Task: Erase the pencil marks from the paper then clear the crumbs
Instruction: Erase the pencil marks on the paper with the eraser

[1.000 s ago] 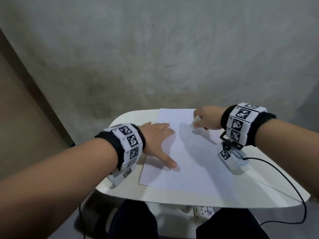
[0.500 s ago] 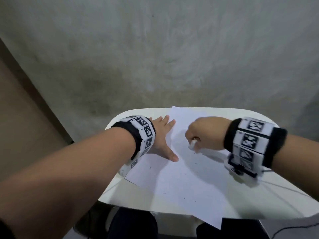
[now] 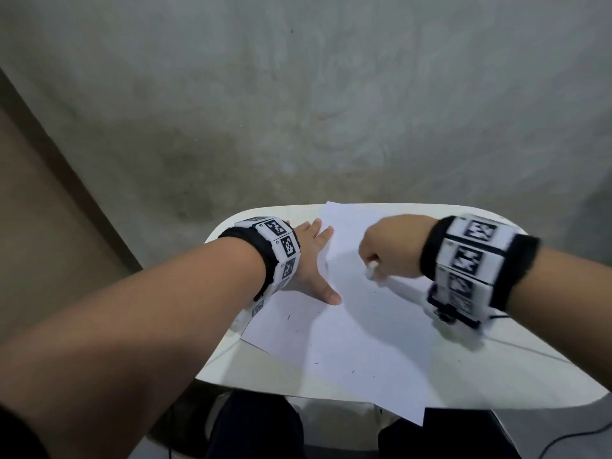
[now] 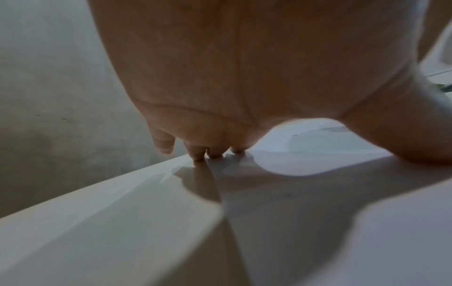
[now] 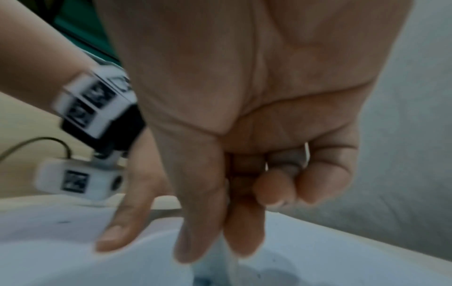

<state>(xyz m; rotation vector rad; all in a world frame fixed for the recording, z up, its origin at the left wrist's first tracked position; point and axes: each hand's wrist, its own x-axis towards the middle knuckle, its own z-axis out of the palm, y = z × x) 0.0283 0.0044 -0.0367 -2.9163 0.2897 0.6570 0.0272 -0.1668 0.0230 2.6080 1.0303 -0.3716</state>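
At the left of the head view, the person's left hand (image 3: 309, 260) lies flat with fingers straight and spread, thumb angled toward the lower centre of the frame, pressing on the left edge of a white rectangular sheet of paper (image 3: 357, 352). The left wrist view shows that hand's fingertips (image 4: 198, 154) touching down where the sheet's edge meets the pale rounded tabletop (image 3: 231, 366). The sheet sits skewed across the middle of the frame, its near corner hanging past the table's front edge at the lower centre. Short dark pencil marks (image 3: 288, 317) are scattered over it, some below the left thumb and others toward the lower centre. Right of centre, the right hand (image 3: 394, 250) is curled with the thumb and fingers pinching a small white eraser (image 3: 371, 270), whose tip is down on the paper near the upper middle of the sheet. In the right wrist view the eraser (image 5: 228, 257) pokes out between thumb and forefinger onto the sheet. Both wrists wear black bands carrying black-and-white square markers (image 3: 470, 256). The right side of the frame is motion-blurred.
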